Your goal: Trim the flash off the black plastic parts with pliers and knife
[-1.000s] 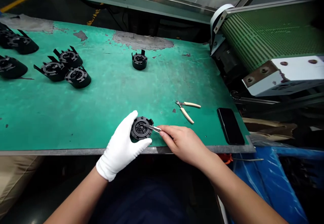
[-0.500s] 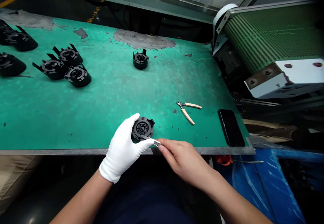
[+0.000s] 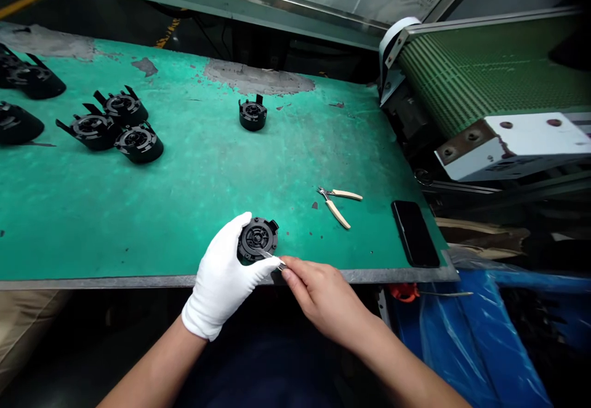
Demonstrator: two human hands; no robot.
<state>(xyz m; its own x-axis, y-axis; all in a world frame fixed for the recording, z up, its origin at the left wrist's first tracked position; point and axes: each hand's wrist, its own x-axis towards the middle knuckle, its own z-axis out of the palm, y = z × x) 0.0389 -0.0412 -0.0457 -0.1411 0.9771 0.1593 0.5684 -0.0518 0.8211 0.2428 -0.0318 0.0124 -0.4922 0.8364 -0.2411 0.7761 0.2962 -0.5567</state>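
My left hand (image 3: 224,276), in a white glove, curls its fingers and thumb around a round black plastic part (image 3: 257,236) near the front edge of the bench. The part's ribbed, ring-patterned face points up, and a small tab stands at its far right. My bare right hand (image 3: 318,285) pinches a slim pointed metal tool (image 3: 266,253), its kind unclear. The tool's tip lies over the near side of the part's face, close to my gloved thumb. Most of its handle is hidden in my fingers.
Cutting pliers (image 3: 336,204) with cream handles lie open on the green bench (image 3: 198,174). A phone (image 3: 415,234) lies at right. Another black part (image 3: 252,114) stands farther back, with several more (image 3: 138,143) at left. A green conveyor (image 3: 480,63) borders the right; blue crates (image 3: 466,340) stand below.
The tool's tip now reaches farther over the part's face, and more of its metal shows. My left hand keeps its hold. The whole view has shifted slightly.
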